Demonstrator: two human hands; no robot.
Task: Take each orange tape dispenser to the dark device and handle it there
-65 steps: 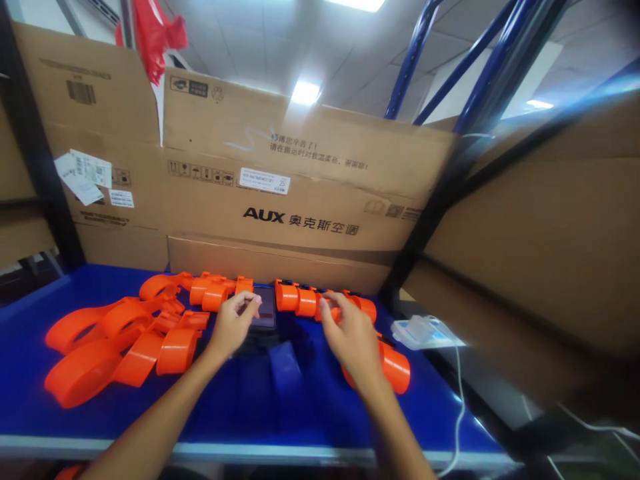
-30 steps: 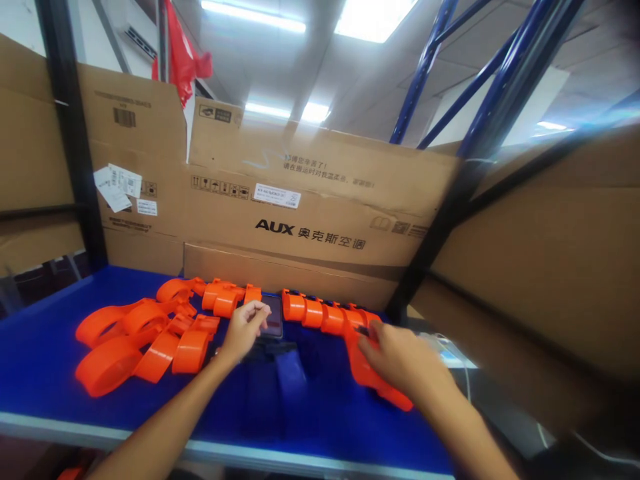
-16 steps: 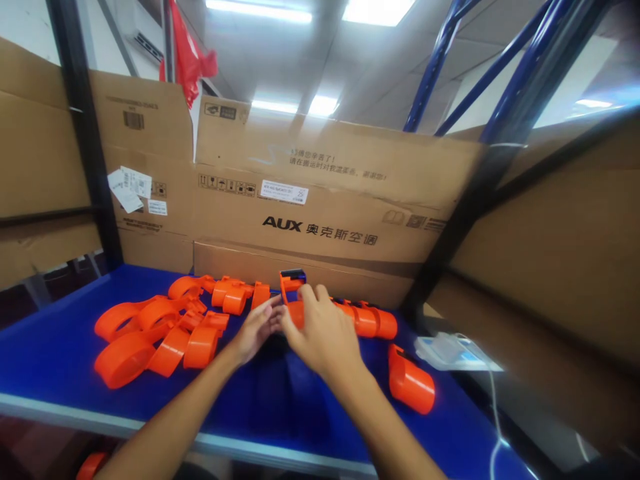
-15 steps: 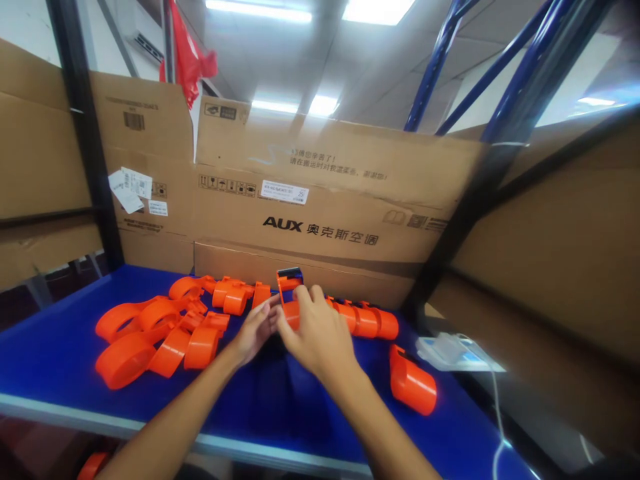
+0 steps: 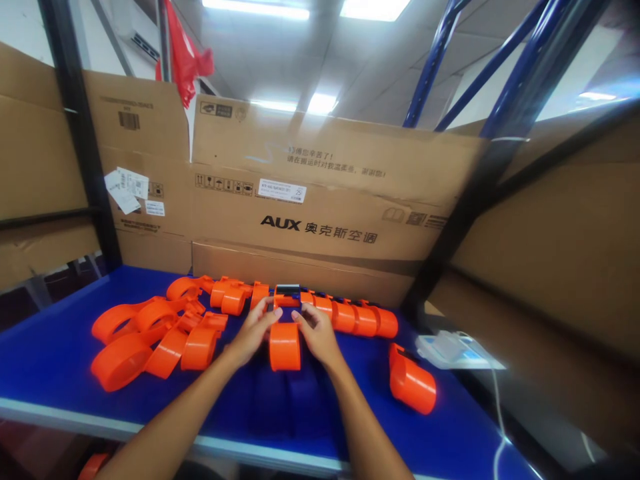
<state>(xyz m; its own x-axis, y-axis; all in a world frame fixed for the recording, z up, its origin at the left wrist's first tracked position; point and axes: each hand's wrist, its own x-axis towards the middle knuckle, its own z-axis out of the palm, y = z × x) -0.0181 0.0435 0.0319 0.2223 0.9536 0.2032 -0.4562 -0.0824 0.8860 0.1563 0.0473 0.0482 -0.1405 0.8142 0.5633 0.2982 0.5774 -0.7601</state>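
Centrally, both hands holding orange piece, cardboard reading "AUX"

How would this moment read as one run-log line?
left hand: gripping orange band | right hand: gripping same band | leftward: more orange bands | below: blue tabletop

In front of you stood a blue-topped table with a pale near edge. On its far side you faced a cardboard wall, printed "AUX" and bearing white labels at the left. More cardboard closed you in: a left panel and a blurred right panel. Dark posts rose at the far left and right corners, and blue metal beams slanted up at the right. Above you, a grey ceiling carried a bright light panel and a tube light.
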